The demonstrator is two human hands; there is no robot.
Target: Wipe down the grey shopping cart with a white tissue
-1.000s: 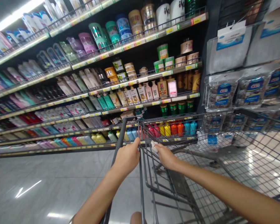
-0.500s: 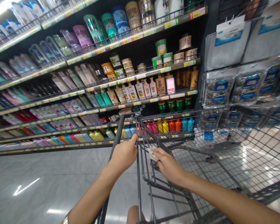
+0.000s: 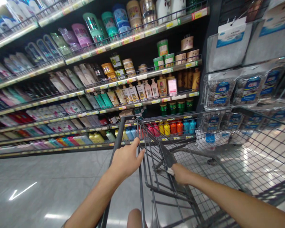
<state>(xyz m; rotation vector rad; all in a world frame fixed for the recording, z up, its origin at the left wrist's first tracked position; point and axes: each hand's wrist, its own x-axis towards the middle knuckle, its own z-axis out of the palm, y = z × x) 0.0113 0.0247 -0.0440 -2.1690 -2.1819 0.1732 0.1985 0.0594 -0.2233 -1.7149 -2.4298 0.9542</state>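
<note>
Resting on the rear rail of a wire shopping cart [image 3: 230,148], a shopper's left hand [image 3: 126,160] lies loosely draped, unclenched; the right hand [image 3: 180,173], deeper inside the basket, is clenched on a white scrap [image 3: 170,171] beside the seat flap, the cart's length running ahead-right past toiletry shelves [image 3: 133,103]

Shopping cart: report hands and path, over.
Left hand on shopping cart rear frame. Right hand gripping seat flap, white scrap in grip. Toiletry shelves close ahead.
</note>
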